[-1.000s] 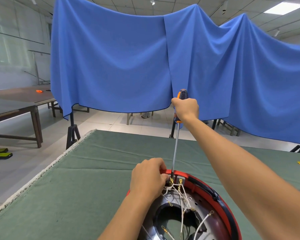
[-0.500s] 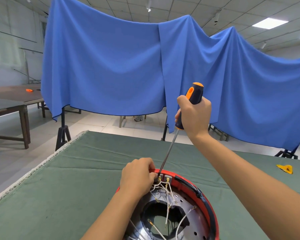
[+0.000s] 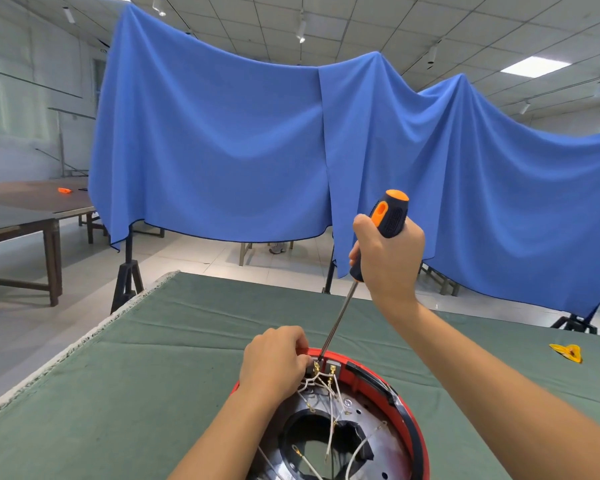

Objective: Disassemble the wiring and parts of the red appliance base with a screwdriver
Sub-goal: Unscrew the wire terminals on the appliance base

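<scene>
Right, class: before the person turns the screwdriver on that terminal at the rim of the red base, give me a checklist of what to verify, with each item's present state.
1. Right hand grips the screwdriver handle: ok.
2. Tip at the terminal block by the rim: ok.
3. Tip seated in a screw head: cannot tell, too small.
4. Left hand steadies the red base at the rim beside the terminals: ok.
5. Left fingers clear of the tip: not ok, they sit right next to it.
6. White wires out of the shaft's path: ok, they hang below the terminals.
</scene>
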Tool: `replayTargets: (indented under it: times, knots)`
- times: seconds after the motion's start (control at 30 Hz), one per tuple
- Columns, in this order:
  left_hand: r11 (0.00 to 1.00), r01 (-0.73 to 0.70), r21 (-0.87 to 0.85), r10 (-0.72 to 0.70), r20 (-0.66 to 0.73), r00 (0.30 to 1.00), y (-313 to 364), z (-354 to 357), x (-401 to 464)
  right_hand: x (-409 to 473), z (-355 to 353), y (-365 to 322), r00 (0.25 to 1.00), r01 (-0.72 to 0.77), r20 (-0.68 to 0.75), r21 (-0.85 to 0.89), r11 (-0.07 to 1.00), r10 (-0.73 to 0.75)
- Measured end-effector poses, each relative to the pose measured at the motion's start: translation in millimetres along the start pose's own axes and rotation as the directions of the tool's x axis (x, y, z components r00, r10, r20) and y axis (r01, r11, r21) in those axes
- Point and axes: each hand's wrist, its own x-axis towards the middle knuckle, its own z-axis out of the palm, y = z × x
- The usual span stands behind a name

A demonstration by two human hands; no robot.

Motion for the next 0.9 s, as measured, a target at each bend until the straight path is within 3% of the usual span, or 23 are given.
replayTargets:
  times: [0.43, 0.9]
  knots:
    - [1.000, -0.001, -0.001, 0.001, 0.001, 1.000, 0.8, -1.1, -0.3, 6.2, 3.3, 5.3, 0.997, -0.079, 0.011, 0.051, 0.996, 0.078]
    - [1.000, -0.018, -0.001, 0.018, 0.002, 1.000, 0.0, -0.6, 0.7, 42.9, 26.2, 37.8, 0.946, -0.324, -0.039, -0.146, 0.935, 0.322]
